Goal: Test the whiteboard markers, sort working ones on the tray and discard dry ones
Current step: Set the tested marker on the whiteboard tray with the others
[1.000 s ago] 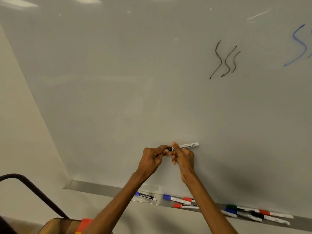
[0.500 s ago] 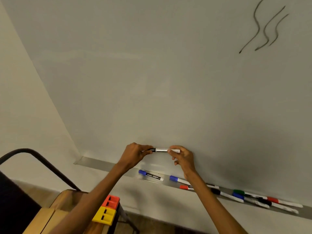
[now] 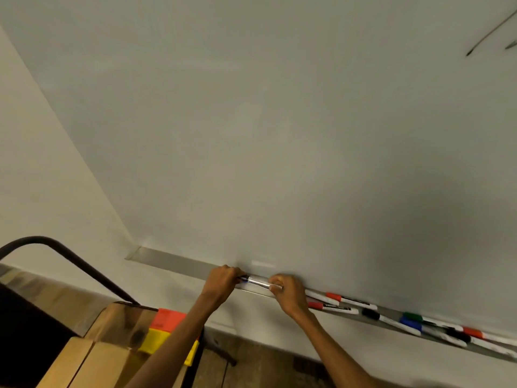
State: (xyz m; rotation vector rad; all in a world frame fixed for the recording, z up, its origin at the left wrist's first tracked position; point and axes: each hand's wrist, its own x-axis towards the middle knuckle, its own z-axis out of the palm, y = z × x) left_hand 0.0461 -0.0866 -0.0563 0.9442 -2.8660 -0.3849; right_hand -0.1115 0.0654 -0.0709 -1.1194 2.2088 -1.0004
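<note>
Where the tray (image 3: 173, 261) runs right, markers (image 3: 340, 310) crowd it.

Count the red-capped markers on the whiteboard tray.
3: two beside the right hand, rear marker and front marker; a third marker far right. The hand may hide more.

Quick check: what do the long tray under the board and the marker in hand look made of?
The long grey tray looks like brushed metal, perhaps aluminium: dull, even sheen. The white-barrelled marker is probably smooth plastic: bright glossy highlight along its barrel.
</note>
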